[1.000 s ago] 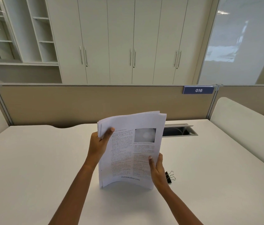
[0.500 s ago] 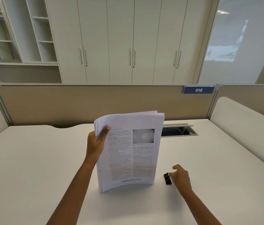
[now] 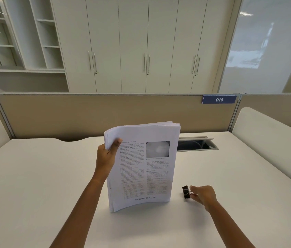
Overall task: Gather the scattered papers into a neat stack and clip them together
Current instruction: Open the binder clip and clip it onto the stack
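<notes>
A stack of printed papers (image 3: 141,169) stands upright on its bottom edge on the white desk (image 3: 33,185), slightly bowed. My left hand (image 3: 106,158) grips the stack's upper left edge, thumb on the front page. A small black binder clip (image 3: 185,192) sits on the desk just right of the stack. My right hand (image 3: 202,196) pinches the clip's wire handles between thumb and fingers.
An open cable slot (image 3: 194,144) lies in the desk behind the papers. A beige partition (image 3: 87,115) with a "016" label (image 3: 219,99) runs along the back edge. Low white dividers (image 3: 269,133) flank both sides.
My right hand let go of the stack's lower right corner, moved right to the binder clip and closed its fingers on the wire handles. The left hand keeps the stack upright.
</notes>
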